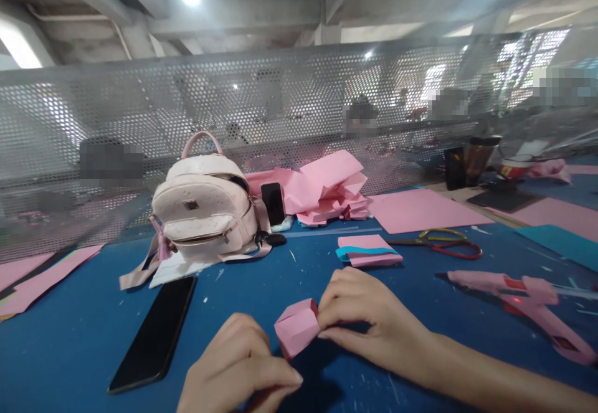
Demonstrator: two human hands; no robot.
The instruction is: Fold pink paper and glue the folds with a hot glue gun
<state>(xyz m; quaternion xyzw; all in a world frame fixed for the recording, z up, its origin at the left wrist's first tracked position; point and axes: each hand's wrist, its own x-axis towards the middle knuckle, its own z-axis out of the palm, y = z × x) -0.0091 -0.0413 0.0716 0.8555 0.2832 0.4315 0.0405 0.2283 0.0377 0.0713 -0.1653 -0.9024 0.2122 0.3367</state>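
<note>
A small piece of pink paper (296,329), folded into a hollow box-like shape, is held just above the blue table. My right hand (362,310) pinches its right edge between thumb and fingers. My left hand (240,363) is closed, thumb against curled forefinger, at the lower left of the folded paper. Whether these fingers grip its edge or something small is hidden. Beyond my right hand lie a flat pink paper packet with a blue strip (369,251) and scissors (443,245) with yellow and red handles.
A pink glue gun (518,294) with a lit red light lies at right. At left are a large black phone (156,335) and a pale pink backpack (203,201). Crumpled pink paper (329,189) and a pink sheet (425,209) lie before a perforated metal screen (289,108).
</note>
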